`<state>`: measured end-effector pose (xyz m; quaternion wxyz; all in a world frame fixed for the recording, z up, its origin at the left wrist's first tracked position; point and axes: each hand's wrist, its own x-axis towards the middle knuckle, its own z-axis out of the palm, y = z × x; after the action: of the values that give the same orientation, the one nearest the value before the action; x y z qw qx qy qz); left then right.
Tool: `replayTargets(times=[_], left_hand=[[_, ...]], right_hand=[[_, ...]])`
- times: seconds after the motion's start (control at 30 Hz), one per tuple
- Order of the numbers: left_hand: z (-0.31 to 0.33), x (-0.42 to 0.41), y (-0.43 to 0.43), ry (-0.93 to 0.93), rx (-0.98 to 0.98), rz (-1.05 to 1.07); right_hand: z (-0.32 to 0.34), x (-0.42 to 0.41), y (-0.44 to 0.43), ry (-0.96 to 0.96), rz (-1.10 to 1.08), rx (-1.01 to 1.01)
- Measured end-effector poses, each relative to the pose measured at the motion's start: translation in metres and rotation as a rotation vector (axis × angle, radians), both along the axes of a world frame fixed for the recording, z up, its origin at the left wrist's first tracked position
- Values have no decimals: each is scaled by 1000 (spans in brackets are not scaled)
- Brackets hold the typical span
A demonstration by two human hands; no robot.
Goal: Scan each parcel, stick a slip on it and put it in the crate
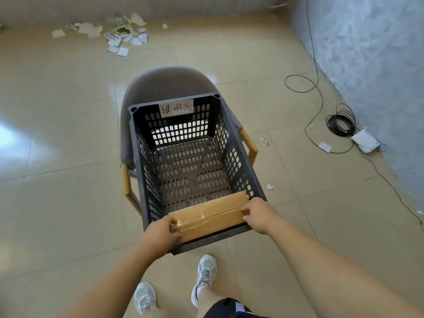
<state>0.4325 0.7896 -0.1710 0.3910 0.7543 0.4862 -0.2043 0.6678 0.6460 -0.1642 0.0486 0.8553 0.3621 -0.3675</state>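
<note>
A brown cardboard parcel [208, 215], sealed with clear tape, is held level over the near end of a dark perforated plastic crate [238, 145]. My left hand [159, 232] grips the parcel's left end and my right hand [258, 214] grips its right end. Inside the crate I see only its slotted floor. A white paper label [176, 108] with handwriting is stuck on its far wall. No slip shows on the parcel's upper face.
The crate rests on a grey padded chair [169, 82] with yellow wooden legs. Torn paper scraps [114, 33] litter the tiled floor at the back. A coiled black cable [340, 122] and a white box [365, 141] lie by the right wall. My feet stand just below the crate.
</note>
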Motion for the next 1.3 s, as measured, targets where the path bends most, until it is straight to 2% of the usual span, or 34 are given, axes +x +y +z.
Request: replayTargets(times=[0.07,0.3,0.53,0.67,1.0,1.13,1.3], left_hand=[[-2,3,0,31,39,-78],[2,6,8,70,107,-145],[25,9,30,10,139,-293],[41,13,46,-43,184,-439],[64,-3,58,-170,274,-900],[76,-9,34,-206,239,-1025],[86,-19,-22,-266,249,-1251]], right_hand=[[1,-2,6,-16,32,-14],[14,2,21,-39,17,-23],[47,0,22,19,-43,62],[65,-20,12,-26,-127,97],[95,-145,-47,-68,-483,59],[111,-200,-86,-63,-593,28],[131,-268,-150,-148,-769,14]])
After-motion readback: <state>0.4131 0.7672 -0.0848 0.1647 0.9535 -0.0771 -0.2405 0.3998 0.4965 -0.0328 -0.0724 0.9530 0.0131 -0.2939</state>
